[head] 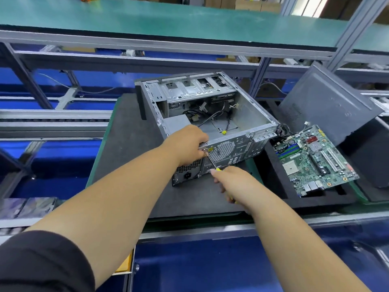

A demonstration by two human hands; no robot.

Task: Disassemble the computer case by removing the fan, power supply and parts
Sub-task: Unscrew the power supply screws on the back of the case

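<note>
A: Where is the computer case (212,114)?

B: At the middle of the frame, lying on its side on a dark foam mat (128,144), open side up. Loose cables (212,118) lie inside it, and the drive bays sit along its far edge.

A: And the power supply (176,123)?

B: It sits in the case's near left corner, a grey box. Its vented back face with the socket shows at the case's rear panel, lower centre of the frame.

A: What is the left hand (186,144) doing?

B: It rests over the top edge of the rear panel, fingers curled down onto the case by the power supply, gripping that corner.

A: The right hand (229,180)?

B: Just below centre, fingers wrapped round the yellow handle of a screwdriver (210,161). The thin shaft slants up and to the left; its tip meets the rear panel close to the left hand's fingers, beside the round fan grille (223,149).

A: Anything to the right?

B: A green circuit board (311,157) lies in a black foam tray (273,186) at the right of the frame, just beside the case. Behind it a dark side panel (324,102) leans tilted, upper right. A green shelf (147,15) runs across the top.
</note>
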